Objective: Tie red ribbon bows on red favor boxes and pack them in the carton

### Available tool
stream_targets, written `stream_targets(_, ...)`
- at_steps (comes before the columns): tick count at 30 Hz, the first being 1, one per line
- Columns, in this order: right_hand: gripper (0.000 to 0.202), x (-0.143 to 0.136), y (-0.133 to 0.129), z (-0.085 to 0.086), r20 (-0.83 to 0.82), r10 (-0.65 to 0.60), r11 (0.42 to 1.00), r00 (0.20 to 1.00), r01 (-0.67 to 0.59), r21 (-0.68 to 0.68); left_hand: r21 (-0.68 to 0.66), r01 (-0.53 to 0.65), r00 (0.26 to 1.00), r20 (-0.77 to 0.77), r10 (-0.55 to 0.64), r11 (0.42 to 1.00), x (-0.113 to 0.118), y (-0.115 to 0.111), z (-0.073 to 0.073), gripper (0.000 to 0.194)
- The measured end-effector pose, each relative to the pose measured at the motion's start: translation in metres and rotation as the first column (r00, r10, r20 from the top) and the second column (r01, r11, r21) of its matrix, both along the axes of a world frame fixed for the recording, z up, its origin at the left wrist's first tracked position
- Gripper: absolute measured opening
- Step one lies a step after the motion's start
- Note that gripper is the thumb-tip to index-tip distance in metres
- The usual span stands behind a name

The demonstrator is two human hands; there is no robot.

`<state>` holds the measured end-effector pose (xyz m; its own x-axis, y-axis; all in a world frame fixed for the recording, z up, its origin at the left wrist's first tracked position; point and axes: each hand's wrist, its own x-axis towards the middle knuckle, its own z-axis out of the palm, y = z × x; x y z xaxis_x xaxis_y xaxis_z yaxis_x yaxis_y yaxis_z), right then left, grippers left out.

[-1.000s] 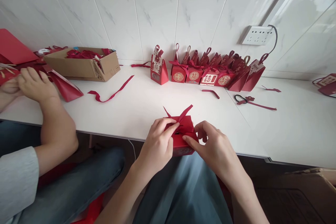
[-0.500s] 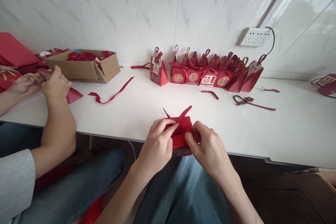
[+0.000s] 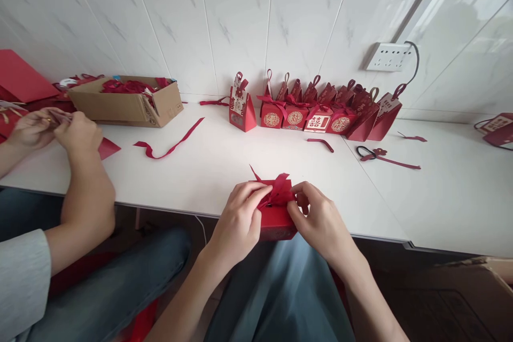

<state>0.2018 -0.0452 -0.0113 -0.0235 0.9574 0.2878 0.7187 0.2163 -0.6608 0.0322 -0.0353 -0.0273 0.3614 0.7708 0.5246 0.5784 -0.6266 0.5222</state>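
A small red box [image 3: 277,223] sits at the table's front edge between my hands, a red ribbon [image 3: 279,188] looped over its top. My left hand [image 3: 243,215] pinches the ribbon from the left, its fingertips at the knot. From the right, thumb and index finger of my right hand [image 3: 316,214] close on a loop of the same ribbon. One pointed ribbon end sticks up behind the box. The knot itself is partly hidden by my fingers.
Red gift boxes [image 3: 295,117] stand in a row by the wall. A loose ribbon [image 3: 172,148], a hair tie [image 3: 366,153] and scraps lie on the table [image 3: 192,181]. At left, another person's hands [image 3: 80,132] work beside a cardboard box [image 3: 116,109].
My right hand has drawn a ribbon loop out to the right, and more of the bow shows. The other person's hands have shifted slightly left.
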Motion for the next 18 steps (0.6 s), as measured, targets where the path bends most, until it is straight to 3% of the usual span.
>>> stream_targets(5, 0.031, 0.020, -0.007, 0.004, -0.147, 0.077, 0.988, 0.986, -0.096, -0.125, -0.015, -0.127, 0.965, 0.230, 0.127, 0.992, -0.003, -0.007, -0.003, 0.028)
stream_targets(8, 0.038, 0.023, -0.012, 0.005, -0.188, 0.039, 0.980, 0.981, -0.075, -0.185, -0.089, -0.262, 0.933, 0.229, 0.276, 0.961, -0.005, -0.012, -0.004, 0.006)
stream_targets(12, 0.048, 0.013, -0.013, 0.004, -0.219, -0.030, 0.965, 0.975, -0.029, -0.261, -0.221, -0.327, 0.915, 0.169, 0.366, 0.919, -0.004, -0.013, -0.004, 0.018)
stream_targets(18, 0.046, 0.003, -0.002, -0.002, -0.320, -0.054, 0.955, 0.946, -0.045, -0.295, -0.417, -0.229, 0.903, 0.245, 0.352, 0.879, -0.002, -0.012, 0.002, 0.025)
